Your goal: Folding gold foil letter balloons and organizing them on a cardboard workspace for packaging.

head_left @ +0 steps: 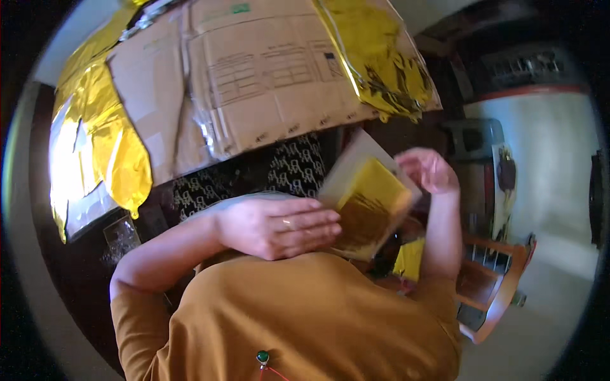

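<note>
In front of my chest is a clear plastic packet [372, 203], tilted and a little blurred, with a folded sheet of shiny gold foil inside. My left hand [279, 227] lies across the packet's left edge, its fingers straight and pressed together; the thumb is hidden. At the packet's upper right edge, the fingers of my right hand [431, 171] are curled in a pinch, slightly smeared by motion. A flattened gold foil balloon [130, 168] hangs over the left side of the cardboard, and another flat gold foil balloon [381, 57] lies on its right side.
A large flattened cardboard sheet [267, 76] covers the surface ahead. Below its front edge is dark fabric with a light print [295, 162]. To the right stand a wooden chair [489, 279] and a grey plastic chair [473, 138]. Another yellow piece [410, 259] shows beneath my right forearm.
</note>
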`<action>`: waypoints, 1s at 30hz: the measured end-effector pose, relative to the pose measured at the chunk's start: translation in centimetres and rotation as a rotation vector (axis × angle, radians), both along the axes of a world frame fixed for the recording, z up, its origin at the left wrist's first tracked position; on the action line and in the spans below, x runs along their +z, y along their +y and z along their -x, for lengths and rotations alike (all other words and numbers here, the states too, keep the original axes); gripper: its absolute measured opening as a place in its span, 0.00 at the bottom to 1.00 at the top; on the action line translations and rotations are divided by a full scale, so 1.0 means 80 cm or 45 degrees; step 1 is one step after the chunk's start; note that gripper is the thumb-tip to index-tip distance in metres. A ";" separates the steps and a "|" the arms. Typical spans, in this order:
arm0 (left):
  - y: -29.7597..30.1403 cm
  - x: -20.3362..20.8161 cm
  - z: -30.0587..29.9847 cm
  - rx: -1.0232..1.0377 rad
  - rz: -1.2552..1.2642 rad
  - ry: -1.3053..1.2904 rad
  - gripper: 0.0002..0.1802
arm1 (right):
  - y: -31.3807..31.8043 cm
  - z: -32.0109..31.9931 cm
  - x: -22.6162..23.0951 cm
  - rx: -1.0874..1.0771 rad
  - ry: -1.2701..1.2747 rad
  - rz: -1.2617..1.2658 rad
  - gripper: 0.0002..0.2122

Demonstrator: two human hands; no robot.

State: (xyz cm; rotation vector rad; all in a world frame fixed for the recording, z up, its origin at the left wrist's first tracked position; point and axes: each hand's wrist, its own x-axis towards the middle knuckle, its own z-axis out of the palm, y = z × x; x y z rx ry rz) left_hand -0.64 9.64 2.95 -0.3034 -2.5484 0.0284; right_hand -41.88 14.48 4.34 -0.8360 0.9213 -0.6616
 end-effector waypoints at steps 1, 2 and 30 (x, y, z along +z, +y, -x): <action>0.001 -0.009 0.010 -0.047 0.022 -0.010 0.24 | 0.002 0.001 0.008 0.120 0.155 -0.062 0.31; 0.002 -0.022 0.020 -0.050 0.041 -0.051 0.25 | -0.008 -0.026 0.028 0.292 0.260 -0.133 0.24; -0.032 -0.014 -0.264 1.973 -0.823 0.522 0.07 | 0.080 0.091 -0.293 0.604 2.447 0.278 0.10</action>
